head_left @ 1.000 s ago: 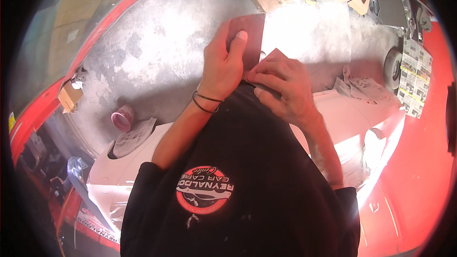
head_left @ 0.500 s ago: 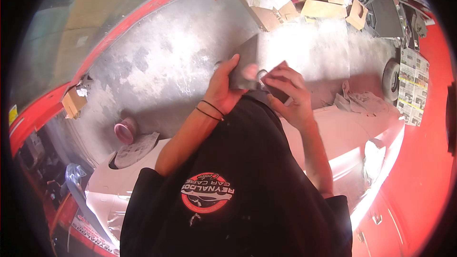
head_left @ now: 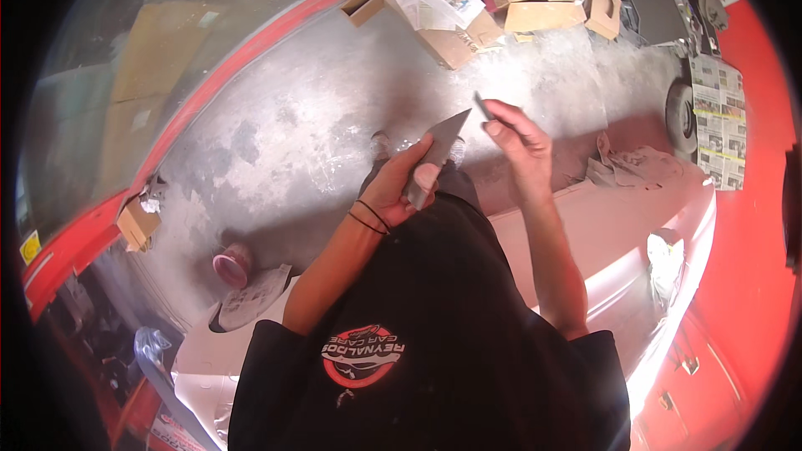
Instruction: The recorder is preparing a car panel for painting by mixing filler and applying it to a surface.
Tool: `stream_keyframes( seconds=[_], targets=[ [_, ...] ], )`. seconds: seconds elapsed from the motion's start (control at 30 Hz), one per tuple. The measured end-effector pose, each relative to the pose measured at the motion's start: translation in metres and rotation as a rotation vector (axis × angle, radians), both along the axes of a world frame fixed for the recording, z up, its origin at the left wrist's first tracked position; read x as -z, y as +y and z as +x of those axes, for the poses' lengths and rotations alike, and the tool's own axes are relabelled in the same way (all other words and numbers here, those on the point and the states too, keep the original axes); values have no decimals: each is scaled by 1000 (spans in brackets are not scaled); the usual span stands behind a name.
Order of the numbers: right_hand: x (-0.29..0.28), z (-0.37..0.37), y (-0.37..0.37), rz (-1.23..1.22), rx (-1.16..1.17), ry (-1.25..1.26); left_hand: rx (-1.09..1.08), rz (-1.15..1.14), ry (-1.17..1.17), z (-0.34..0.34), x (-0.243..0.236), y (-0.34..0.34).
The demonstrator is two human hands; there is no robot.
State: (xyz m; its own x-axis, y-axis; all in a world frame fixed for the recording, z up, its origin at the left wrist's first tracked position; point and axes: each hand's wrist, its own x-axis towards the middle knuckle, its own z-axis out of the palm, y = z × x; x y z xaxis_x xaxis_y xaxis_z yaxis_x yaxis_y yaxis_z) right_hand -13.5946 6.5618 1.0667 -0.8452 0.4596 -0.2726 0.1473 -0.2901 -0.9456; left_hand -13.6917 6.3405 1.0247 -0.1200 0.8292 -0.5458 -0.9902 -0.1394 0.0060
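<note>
The left hand [head_left: 408, 185] was raised before the chest, fingers curled closed with the thumb pressed forward on top, its wrist ringed by two thin dark bands and the bare forearm slanting down to the left. The right hand [head_left: 516, 138] stood higher and just to the right, apart from the left, fingertips pinched together, its forearm running down toward the right sleeve.
</note>
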Motion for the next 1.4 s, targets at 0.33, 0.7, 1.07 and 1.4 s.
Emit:
stream_keyframes(
  seconds=[0.33,0.7,1.07,1.4],
  targets=[
    [-75,32,-19,581,-219,-2,-124,-237,337,-27,-31,18],
    [-108,44,-60,445,-26,-112,-86,-289,419,-54,-57,-6],
    [-93,14,-148,-688,284,-138,-535,-148,778,-112,-37,-8],
    [-68,4,-160,-882,420,-16,-627,-153,708,-94,-42,-7]
  ],
)
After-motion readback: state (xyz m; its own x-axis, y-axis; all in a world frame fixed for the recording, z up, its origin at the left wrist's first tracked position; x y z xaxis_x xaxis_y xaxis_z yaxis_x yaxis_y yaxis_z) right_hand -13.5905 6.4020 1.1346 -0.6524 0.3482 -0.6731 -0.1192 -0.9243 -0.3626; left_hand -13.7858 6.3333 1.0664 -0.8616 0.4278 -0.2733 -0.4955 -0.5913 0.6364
